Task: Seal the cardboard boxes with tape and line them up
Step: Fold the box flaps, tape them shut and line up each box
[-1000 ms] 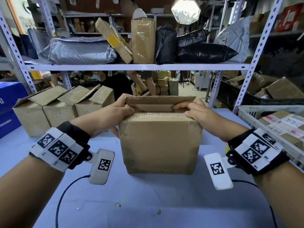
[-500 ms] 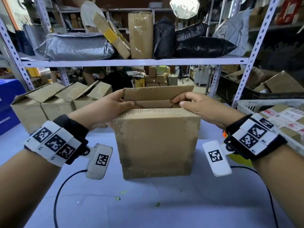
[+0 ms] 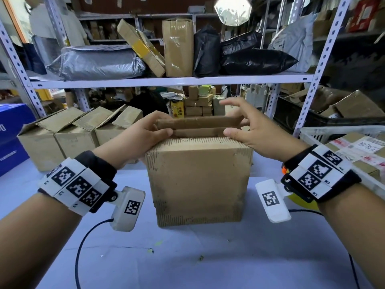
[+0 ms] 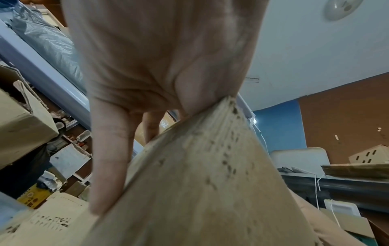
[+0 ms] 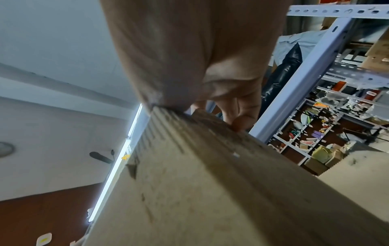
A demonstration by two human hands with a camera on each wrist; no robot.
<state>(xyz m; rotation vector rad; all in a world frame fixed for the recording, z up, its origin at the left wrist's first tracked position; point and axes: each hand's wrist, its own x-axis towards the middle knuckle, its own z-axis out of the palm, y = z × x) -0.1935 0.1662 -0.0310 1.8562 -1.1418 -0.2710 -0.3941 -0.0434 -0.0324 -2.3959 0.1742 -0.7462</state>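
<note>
Both hands [image 3: 145,136] [image 3: 254,130] at box [image 3: 198,180] top — flaps [image 3: 198,123] half-folded.

Both bare forearms reach forward, wrists banded. The left hand [image 3: 143,132] curls its fingers, seemingly gripping between thumb and fingers. The right hand [image 3: 248,126] spreads loosely, fingers relaxed, thumb extended.

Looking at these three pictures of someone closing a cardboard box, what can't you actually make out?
- Inside of the box: hidden in the head view by its far flap and both hands.
- Left hand fingertips: behind the flap.
- Right hand in the right wrist view: blurred, its grip unclear.
- Yellow object: mostly hidden by the right wrist.
</note>
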